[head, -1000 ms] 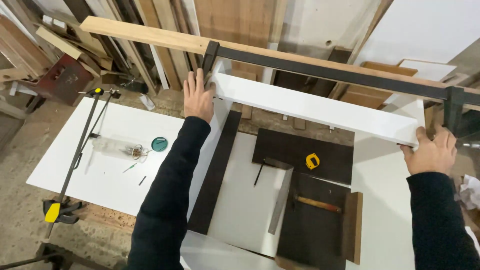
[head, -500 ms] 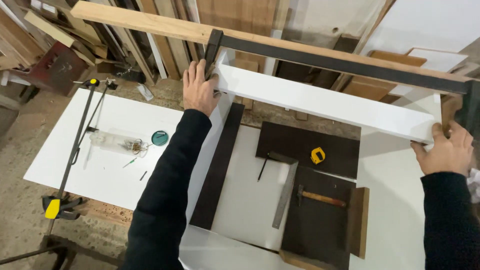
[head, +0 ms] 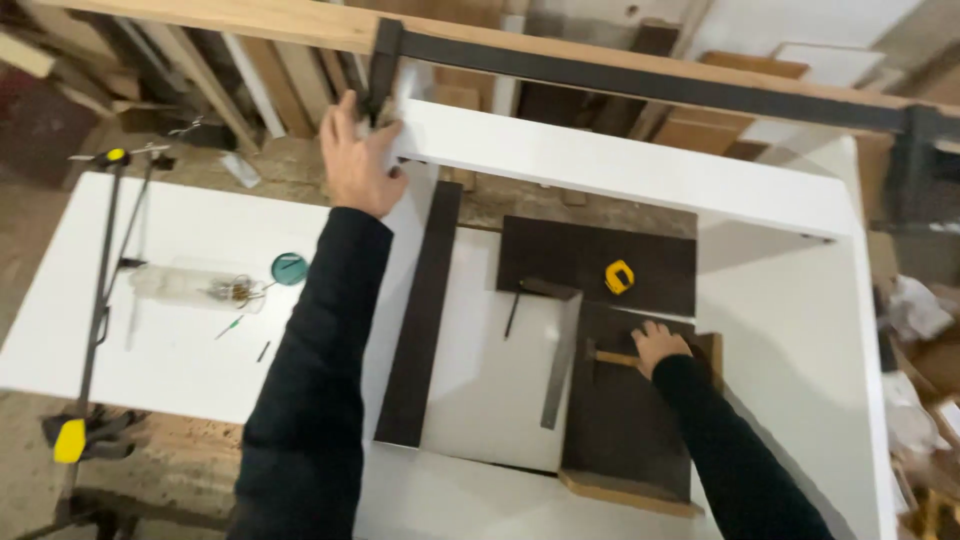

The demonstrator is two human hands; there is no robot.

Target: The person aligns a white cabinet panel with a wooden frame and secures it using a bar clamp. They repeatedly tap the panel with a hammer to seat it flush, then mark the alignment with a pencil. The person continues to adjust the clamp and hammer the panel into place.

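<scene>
Head camera looks down (steeply).

Tape measure [head: 619, 276]: yellow, on a dark panel [head: 600, 255].
Square [head: 562, 350]: metal, lying on the white tabletop [head: 180, 340].
Dark strip [head: 420, 320]: just left of the square.
Bar clamp [head: 100, 300]: along the tabletop's left edge, yellow handle.
Teal lid [head: 289, 268]: beside a clear jar [head: 190, 285].

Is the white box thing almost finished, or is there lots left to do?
Partly. The white board stands on edge with the long bar clamp spanning it. The left hand steadies its end; the right hand reaches a wooden-handled tool. The dark panels lie loose, unattached.
</scene>
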